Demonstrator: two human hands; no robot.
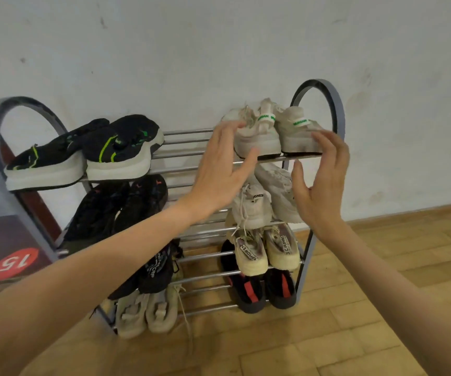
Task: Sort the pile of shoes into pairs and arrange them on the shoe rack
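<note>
Your shoe rack [327, 93] looks nearly full, every visible shoe paired on its shelves; the white pair [273, 131] sits top right; your left hand [218, 169] and right hand [319, 183] hover beside it, grip wide, holding nothing.

The left forearm [126, 248] hides part of the dark shoes [153, 270] on the lower shelf.

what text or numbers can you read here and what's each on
"15": upside down on the red circle on the sign at the left.
"CAPAD", start cut off: cream shoe insole.
"GNED", start hidden: white sneaker tongue.
Green heel tabs, the other cream insole, black shoe tongue: print too blurred.
</note>
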